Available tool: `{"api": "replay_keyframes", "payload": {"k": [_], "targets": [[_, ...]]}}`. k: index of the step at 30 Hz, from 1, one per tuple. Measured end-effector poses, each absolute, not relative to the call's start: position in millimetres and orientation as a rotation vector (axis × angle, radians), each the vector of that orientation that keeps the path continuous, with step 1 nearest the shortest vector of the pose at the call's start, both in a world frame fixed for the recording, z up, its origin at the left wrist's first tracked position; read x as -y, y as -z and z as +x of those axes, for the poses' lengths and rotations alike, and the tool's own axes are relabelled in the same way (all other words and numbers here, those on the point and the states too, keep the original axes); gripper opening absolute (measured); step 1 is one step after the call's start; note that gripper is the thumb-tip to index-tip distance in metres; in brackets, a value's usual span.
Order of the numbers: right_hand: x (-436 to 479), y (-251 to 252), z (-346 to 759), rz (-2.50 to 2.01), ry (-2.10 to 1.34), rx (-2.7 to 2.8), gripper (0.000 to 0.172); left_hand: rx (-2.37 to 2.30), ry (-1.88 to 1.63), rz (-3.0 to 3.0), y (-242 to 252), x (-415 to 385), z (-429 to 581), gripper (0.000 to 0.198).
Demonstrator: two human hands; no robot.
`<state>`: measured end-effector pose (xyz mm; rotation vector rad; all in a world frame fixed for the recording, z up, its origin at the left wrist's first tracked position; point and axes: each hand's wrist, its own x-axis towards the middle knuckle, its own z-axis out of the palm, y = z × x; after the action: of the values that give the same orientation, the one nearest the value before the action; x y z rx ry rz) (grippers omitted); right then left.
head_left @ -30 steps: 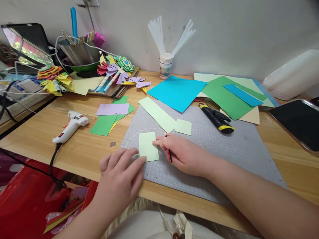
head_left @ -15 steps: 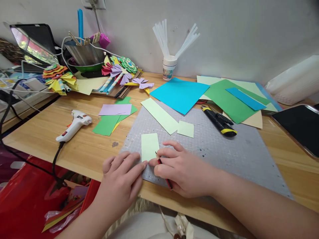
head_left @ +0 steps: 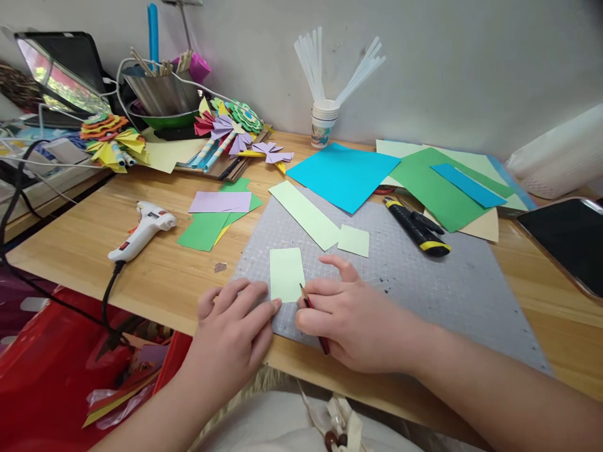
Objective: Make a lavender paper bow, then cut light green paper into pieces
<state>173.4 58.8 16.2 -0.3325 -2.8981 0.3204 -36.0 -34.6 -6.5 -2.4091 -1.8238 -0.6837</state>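
Observation:
A small pale green paper rectangle [head_left: 287,274] lies on the grey cutting mat [head_left: 414,295] near its front left edge. My left hand [head_left: 238,323] rests at the paper's lower left corner, its index fingertip touching it, fingers spread and holding nothing. In my right hand [head_left: 336,314] is a red and black pencil [head_left: 308,302], gripped between thumb and fingers, its tip by the paper's right edge. Further back on the mat lie a long pale green strip [head_left: 306,215] and a small pale green square [head_left: 353,240].
A white glue gun [head_left: 142,232] lies at left beside green and purple papers [head_left: 220,202]. A black and yellow cutter [head_left: 417,229], a blue sheet [head_left: 343,176] and a phone [head_left: 565,242] lie to the right. Straws stand in paper cups [head_left: 324,125] at the back.
My right hand and the pencil have shifted slightly right, from the paper's lower edge to its right edge. My left hand stays at the corner. The view has shifted slightly.

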Motion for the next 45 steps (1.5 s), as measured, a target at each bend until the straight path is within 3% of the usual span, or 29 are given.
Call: {"api": "replay_keyframes", "payload": {"k": [11, 15, 19, 28, 30, 33, 37, 41, 45], "targets": [[-66, -28, 180, -0.419, -0.481, 2.942, 0.016, 1.582, 0.389, -2.563, -4, 21, -39, 0.017], [-67, -28, 180, -0.437, -0.516, 2.939, 0.017, 1.455, 0.298, -2.628, -9, 17, -42, 0.03], [-67, -28, 179, -0.442, -0.518, 2.944, 0.016, 1.43, 0.24, -2.632, -12, 19, -53, 0.031], [-68, -28, 179, -0.436, -0.524, 2.941, 0.014, 1.451, 0.15, -2.638, -15, 31, -80, 0.064], [-67, -29, 179, -0.431, -0.516, 2.938, 0.014, 1.454, 0.168, -2.649, -22, 30, -81, 0.063], [-67, -27, 179, -0.388, -0.491, 2.904, 0.014, 1.533, 0.25, -2.695, -30, 19, -75, 0.041], [-75, -15, 181, -0.319, -0.559, 2.713, 0.016, 1.962, 0.351, -2.632, -29, -12, -53, 0.021], [-87, 0, 187, -0.501, -0.61, 2.332, 0.026, 2.138, 0.226, -2.663, -25, -42, -34, 0.055], [-93, 6, 191, -0.658, -0.598, 2.135, 0.024, 2.206, 0.113, -2.741, -29, -55, -31, 0.043]]}}
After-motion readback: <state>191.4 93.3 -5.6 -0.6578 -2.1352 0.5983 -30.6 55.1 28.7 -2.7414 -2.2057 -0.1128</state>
